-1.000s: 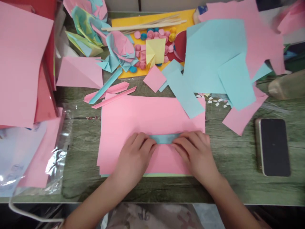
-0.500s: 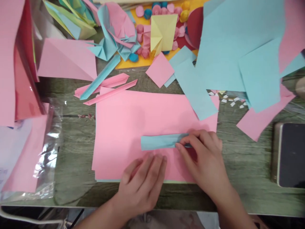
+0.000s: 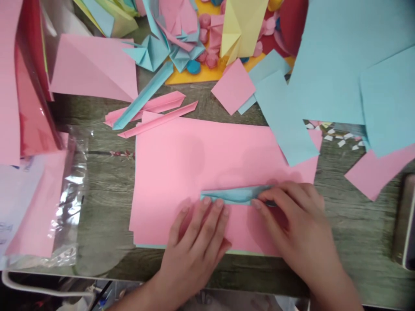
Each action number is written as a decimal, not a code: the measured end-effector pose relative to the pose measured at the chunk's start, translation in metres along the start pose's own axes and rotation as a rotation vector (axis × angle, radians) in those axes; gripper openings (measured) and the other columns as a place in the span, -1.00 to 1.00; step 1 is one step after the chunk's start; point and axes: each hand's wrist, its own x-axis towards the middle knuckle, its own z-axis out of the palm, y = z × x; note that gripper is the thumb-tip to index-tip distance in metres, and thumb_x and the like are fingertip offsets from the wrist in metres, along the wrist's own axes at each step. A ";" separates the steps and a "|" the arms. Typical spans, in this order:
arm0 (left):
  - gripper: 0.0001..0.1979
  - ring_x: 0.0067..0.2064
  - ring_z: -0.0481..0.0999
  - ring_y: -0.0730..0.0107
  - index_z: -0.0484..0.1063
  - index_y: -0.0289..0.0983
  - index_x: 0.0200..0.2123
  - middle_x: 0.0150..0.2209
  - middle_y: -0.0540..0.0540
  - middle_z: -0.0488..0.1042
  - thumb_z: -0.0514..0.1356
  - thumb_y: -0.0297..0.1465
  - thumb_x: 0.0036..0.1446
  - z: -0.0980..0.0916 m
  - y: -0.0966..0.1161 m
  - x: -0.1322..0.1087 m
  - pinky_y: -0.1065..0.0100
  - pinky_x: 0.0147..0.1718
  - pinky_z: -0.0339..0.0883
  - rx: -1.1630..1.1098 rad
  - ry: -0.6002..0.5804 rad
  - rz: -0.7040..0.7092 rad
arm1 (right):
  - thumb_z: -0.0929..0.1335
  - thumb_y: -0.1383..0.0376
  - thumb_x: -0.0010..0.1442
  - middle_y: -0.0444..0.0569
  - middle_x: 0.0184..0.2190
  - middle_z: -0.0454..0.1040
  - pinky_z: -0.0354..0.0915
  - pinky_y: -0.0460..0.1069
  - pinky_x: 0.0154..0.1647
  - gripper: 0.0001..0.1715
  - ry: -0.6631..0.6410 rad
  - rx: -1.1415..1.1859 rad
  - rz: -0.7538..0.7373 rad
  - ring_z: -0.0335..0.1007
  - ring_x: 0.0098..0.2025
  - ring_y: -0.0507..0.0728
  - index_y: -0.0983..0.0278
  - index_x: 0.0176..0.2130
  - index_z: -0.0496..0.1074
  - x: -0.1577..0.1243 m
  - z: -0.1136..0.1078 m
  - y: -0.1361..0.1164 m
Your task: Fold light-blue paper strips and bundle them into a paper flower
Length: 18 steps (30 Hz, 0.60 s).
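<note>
Left hand (image 3: 197, 233) back at folded blue strip (image 3: 235, 195), fingers flat, pressing its near edge after lifting away. Right hand (image 3: 293, 224) pinches strip's right end. Strip lies on pink sheet (image 3: 194, 155), crease being flattened.

There were two hands (image 3: 201, 242), one folded blue strip (image 3: 235, 195), two pink strips (image 3: 158, 113) and one yellow folded paper (image 3: 241, 26).

blue strip (image 3: 235, 195) – (pale) pink sheet (image 3: 194, 160)

Two bare hands (image 3: 197, 242) and forearms (no sleeves, no rings).
</note>
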 end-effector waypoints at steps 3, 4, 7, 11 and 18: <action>-0.51 0.17 0.10 0.17 0.23 -0.29 0.06 0.16 -0.09 0.13 0.05 -0.20 0.09 0.001 0.002 -0.003 0.05 0.17 -0.24 -0.025 -0.019 -0.014 | 0.26 0.22 0.11 -0.06 -0.41 0.34 0.07 0.05 -0.26 -0.85 -0.009 0.002 -0.003 0.17 -0.31 0.13 0.24 -0.41 0.35 0.000 -0.001 0.000; -0.51 0.17 0.09 0.16 0.23 -0.30 0.06 0.16 -0.10 0.13 0.04 -0.19 0.09 0.002 0.003 -0.005 0.04 0.17 -0.25 -0.030 -0.021 -0.021 | 0.25 0.22 0.12 -0.06 -0.41 0.35 0.07 0.05 -0.26 -0.84 -0.005 -0.001 -0.003 0.16 -0.32 0.13 0.24 -0.41 0.34 0.001 0.000 0.000; -0.50 0.19 0.05 0.16 0.23 -0.31 0.06 0.15 -0.11 0.15 0.01 -0.18 0.11 0.004 0.004 -0.008 0.01 0.16 -0.30 -0.036 -0.022 -0.037 | 0.25 0.20 0.12 -0.06 -0.42 0.35 0.07 0.06 -0.26 -0.82 -0.001 -0.010 -0.006 0.16 -0.33 0.13 0.24 -0.41 0.34 0.001 0.001 0.000; -0.47 0.22 -0.03 0.16 0.20 -0.31 0.08 0.15 -0.12 0.15 -0.01 -0.15 0.11 0.005 0.003 -0.007 0.00 0.16 -0.32 -0.043 -0.037 -0.034 | 0.24 0.18 0.13 -0.05 -0.43 0.34 0.06 0.05 -0.28 -0.81 0.001 -0.025 -0.017 0.15 -0.33 0.14 0.24 -0.42 0.33 0.001 0.001 0.001; -0.46 0.23 -0.07 0.15 0.20 -0.30 0.08 0.15 -0.12 0.14 -0.02 -0.13 0.10 0.005 0.001 -0.005 -0.01 0.16 -0.33 -0.045 -0.042 -0.037 | 0.21 0.17 0.15 -0.04 -0.43 0.33 0.04 0.06 -0.30 -0.77 -0.020 -0.072 -0.027 0.15 -0.34 0.15 0.24 -0.40 0.32 0.003 0.002 0.000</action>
